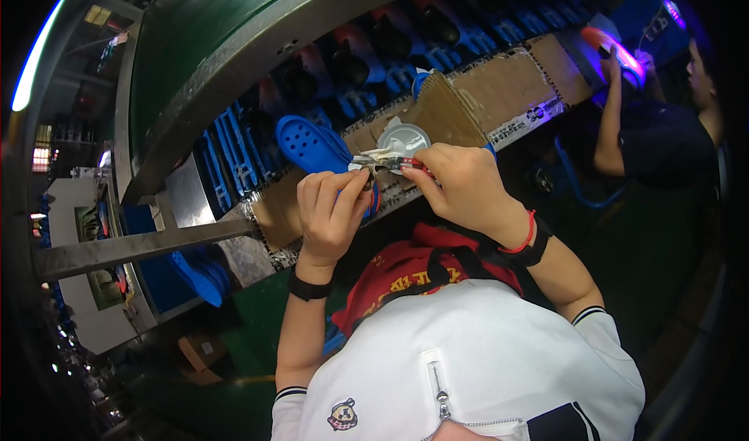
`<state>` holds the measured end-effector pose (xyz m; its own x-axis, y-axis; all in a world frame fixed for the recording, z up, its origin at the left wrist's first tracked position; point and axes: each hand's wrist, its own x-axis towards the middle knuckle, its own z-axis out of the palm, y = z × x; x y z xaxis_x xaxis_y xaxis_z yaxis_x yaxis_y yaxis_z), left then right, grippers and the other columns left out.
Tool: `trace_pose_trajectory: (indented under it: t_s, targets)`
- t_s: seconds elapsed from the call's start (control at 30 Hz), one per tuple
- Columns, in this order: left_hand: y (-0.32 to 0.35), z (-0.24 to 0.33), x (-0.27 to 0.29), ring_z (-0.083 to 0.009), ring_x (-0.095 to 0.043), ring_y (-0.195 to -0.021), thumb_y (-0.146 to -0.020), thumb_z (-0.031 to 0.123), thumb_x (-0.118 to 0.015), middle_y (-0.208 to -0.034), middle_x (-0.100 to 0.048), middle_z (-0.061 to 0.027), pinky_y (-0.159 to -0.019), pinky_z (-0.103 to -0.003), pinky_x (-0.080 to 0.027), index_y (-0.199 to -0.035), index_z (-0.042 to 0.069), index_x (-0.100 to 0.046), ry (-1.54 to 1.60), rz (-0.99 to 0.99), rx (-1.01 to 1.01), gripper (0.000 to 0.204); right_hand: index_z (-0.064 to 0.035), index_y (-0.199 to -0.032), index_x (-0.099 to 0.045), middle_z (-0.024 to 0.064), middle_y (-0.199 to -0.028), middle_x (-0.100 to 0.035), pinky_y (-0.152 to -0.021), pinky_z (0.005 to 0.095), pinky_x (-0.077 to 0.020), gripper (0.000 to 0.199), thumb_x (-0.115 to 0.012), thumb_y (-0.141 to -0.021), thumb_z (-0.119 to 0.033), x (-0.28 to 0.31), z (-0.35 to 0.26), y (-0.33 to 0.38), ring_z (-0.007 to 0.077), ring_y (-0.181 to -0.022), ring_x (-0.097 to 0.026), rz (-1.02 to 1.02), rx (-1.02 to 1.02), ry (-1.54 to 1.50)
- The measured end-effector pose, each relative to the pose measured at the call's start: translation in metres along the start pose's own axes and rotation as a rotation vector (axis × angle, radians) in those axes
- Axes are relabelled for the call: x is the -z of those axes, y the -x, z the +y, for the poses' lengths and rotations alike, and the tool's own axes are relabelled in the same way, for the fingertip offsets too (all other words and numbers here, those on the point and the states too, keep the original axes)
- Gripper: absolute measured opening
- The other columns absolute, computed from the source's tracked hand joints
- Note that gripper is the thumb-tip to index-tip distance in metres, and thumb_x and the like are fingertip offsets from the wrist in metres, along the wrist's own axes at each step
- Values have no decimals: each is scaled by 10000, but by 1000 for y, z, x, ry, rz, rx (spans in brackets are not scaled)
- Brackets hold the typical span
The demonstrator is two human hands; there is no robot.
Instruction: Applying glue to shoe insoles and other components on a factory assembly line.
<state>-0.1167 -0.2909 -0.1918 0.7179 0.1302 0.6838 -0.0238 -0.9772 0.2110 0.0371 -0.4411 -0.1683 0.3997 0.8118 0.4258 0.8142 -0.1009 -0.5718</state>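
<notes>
My left hand [331, 211] grips the heel end of a blue perforated clog [312, 146] held in front of me. Close beside it, my right hand [460, 183] is shut on a small tool with a red handle [390, 162] whose tip meets the clog near my left fingers. A round white container [403, 139] sits on the cardboard-covered bench edge [499, 90] just beyond both hands. A red apron [413, 273] hangs below my wrists.
A conveyor rack [374, 58] with several blue holders and dark shoe moulds runs behind the bench. Another person [663, 129] stands at the right, holding a glowing pink shoe. More blue clogs [201, 273] lie at the lower left beside a metal bar [140, 246].
</notes>
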Motion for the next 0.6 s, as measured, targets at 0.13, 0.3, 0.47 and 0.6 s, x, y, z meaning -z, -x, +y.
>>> trace_pose_trajectory:
  t_s: [0.13,0.3,0.47,0.6]
  targets:
    - [1,3,-2,-254,-562,-800,-606,-35,-746,-859,-623,-73,-719,-355,-449,-941,28,-660,71,-2,124,351,-38,-732,-587,113,-628,-582,-471,357,-450,170,-658,-804,-174,0,4,-1,286,-535,-591,30,2,110]
    - [-2,6,-3,-260,-567,-798,-610,-18,-749,-843,-620,-83,-706,-351,-455,-921,20,-666,120,-8,212,325,-35,-733,-579,110,-629,-572,-453,339,-444,183,-661,-803,-183,-5,-6,2,276,-521,-585,79,17,39]
    - [-4,10,-8,-253,-576,-782,-612,1,-759,-826,-626,-95,-694,-343,-462,-897,15,-675,154,6,309,297,-38,-731,-575,93,-626,-554,-443,325,-440,184,-667,-795,-184,-16,-3,7,249,-510,-582,2,77,181]
    - [-3,13,-12,-267,-567,-789,-614,11,-750,-812,-619,-96,-702,-358,-466,-888,13,-670,171,-13,351,286,-41,-733,-573,93,-631,-557,-438,326,-438,177,-665,-795,-178,-18,0,6,242,-513,-585,24,93,229]
